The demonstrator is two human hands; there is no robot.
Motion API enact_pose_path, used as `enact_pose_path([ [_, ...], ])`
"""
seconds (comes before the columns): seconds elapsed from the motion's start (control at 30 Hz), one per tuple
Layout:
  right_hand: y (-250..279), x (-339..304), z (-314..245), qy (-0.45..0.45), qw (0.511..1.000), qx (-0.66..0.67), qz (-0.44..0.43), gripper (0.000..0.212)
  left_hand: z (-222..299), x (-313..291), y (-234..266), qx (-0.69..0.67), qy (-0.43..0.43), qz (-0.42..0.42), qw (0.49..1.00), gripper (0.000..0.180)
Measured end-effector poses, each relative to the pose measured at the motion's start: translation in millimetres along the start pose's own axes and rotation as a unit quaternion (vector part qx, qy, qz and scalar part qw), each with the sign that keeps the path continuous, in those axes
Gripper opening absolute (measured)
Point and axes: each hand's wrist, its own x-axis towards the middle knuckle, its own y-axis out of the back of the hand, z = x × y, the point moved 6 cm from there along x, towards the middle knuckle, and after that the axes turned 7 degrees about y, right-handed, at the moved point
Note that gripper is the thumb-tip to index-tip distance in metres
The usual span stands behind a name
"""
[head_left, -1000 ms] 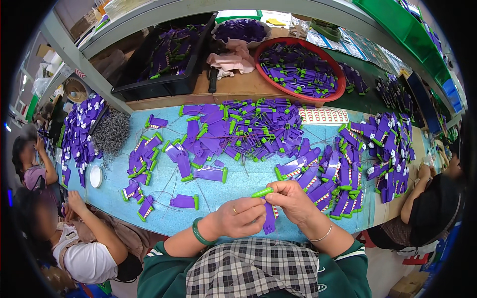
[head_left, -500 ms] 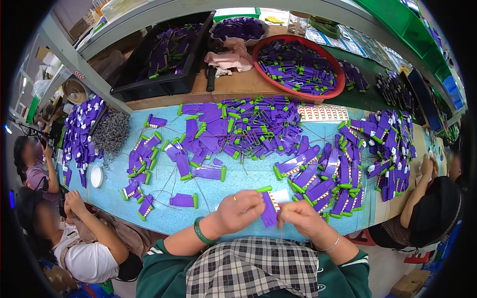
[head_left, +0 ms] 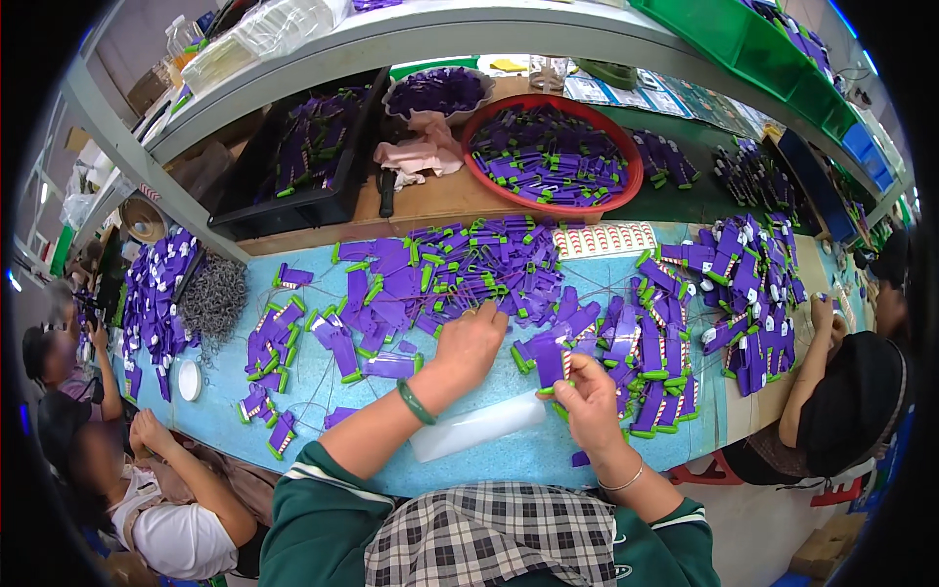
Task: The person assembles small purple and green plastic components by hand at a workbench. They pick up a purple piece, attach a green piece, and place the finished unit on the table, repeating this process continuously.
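Note:
My left hand [head_left: 469,344], a green bangle on its wrist, reaches forward to the near edge of a large heap of purple flat pieces with green ends [head_left: 421,279]. Its fingers are bent together there, and what is between them is hidden. Between the thumb and fingers of my right hand [head_left: 593,399] is a purple flat piece [head_left: 550,360] with a green end and a red-and-white striped edge. It is held at the near left side of a second pile of striped purple pieces [head_left: 650,338]. A blank white strip [head_left: 479,428] lies on the blue tabletop before me.
A sheet of red-and-white stickers [head_left: 604,240] lies behind the piles. Farther back stand a red basin [head_left: 631,191] and a black tray [head_left: 284,217], both holding purple pieces. Tangled grey rings [head_left: 213,298] are at left. Co-workers sit on both sides; a shelf beam [head_left: 391,41] crosses overhead.
My hands have moved apart: the left went forward to the large heap, the right carried the striped purple piece forward to the right-hand pile. The white strip is now uncovered. The view shifted slightly.

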Motion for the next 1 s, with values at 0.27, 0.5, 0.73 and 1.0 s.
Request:
enact_pose_path([
  [0.27, -16.4, -3.1, -9.8, 0.034, 0.994, -0.069, -0.079, 0.035, -2.2, -60.0, 41.8, -0.516, 0.161, -0.046, 0.84, 0.023],
  [0.5, -46.7, 2.2, -15.0, 0.059, 0.983, -0.054, -0.164, 0.03, 3.2, -85.6, 44.6, -0.461, 0.128, -0.065, 0.876, 0.018],
  [0.73, -48.5, -3.7, 5.5, -0.012, 0.995, 0.046, -0.086, 0.024, 5.9, -93.7, 37.6, -0.63, 0.209, -0.081, 0.743, 0.021],
  [1.0, -38.3, -12.8, 30.3, -0.102, 0.982, 0.161, 0.012, 0.029, -11.2, -96.2, 23.0, -0.772, 0.178, 0.005, 0.611, 0.02],
])
